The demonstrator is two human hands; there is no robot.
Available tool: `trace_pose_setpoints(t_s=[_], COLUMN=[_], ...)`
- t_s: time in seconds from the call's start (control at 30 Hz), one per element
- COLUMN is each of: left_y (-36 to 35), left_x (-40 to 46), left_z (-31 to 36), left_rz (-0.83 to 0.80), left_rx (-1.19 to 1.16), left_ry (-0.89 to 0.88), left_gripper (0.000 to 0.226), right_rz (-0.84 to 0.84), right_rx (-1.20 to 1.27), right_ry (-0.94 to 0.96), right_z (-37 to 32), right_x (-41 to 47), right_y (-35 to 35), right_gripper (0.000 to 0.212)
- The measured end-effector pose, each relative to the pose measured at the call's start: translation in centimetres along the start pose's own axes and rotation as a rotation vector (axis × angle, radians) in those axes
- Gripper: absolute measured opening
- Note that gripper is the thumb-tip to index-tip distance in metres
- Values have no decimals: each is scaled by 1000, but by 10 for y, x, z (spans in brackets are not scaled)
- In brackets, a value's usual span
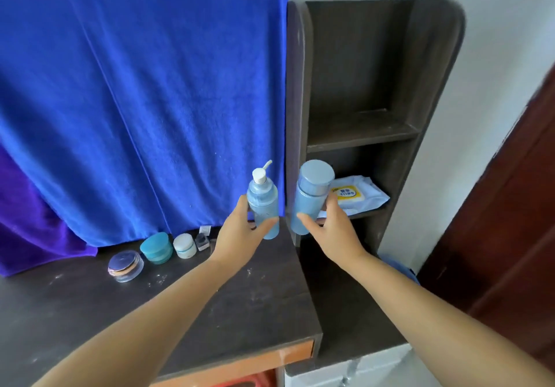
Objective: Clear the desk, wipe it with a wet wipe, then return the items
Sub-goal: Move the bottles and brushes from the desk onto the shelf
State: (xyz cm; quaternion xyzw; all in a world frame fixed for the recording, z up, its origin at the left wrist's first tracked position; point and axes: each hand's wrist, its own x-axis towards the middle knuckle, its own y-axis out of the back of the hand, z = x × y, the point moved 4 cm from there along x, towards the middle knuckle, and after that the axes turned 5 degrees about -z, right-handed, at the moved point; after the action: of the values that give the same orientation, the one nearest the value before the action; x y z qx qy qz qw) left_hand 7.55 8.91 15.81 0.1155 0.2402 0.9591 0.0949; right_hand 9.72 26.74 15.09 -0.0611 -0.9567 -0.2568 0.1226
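Note:
My left hand grips a light blue pump bottle with a white pump head, held upright above the dark desk. Beside it my right hand holds a light blue capped bottle, lifted in front of the shelf unit. On the desk's back edge stand a clear round compact, a teal jar, a white jar and a small dark bottle. A wet wipe pack with a yellow label lies on the lower shelf, partly behind the capped bottle.
A blue towel hangs behind the desk, over a purple cloth. The dark shelf unit rises at the right, its upper shelf bare. A lower dark ledge adjoins the desk. A brown door is at far right.

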Motion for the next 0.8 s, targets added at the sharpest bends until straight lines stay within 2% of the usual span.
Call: trace_pose_setpoints(t_s=[0.13, 0.37, 0.6, 0.8], left_y=[-13, -34, -82, -105], left_x=[15, 62, 124, 152], left_z=[53, 129, 168, 174], left_rz=[-19, 120, 346, 517], left_rx=[16, -89, -89, 56], left_ry=[-103, -190, -110, 5], left_gripper=[34, 31, 35, 35], right_rz=[101, 142, -16, -161], right_rx=[-21, 31, 25, 30], right_ry=[53, 222, 319, 293], right_z=[-23, -47, -25, 8], right_x=[12, 76, 170, 217], right_y=[53, 146, 204, 201], right_gripper=[55, 55, 58, 59])
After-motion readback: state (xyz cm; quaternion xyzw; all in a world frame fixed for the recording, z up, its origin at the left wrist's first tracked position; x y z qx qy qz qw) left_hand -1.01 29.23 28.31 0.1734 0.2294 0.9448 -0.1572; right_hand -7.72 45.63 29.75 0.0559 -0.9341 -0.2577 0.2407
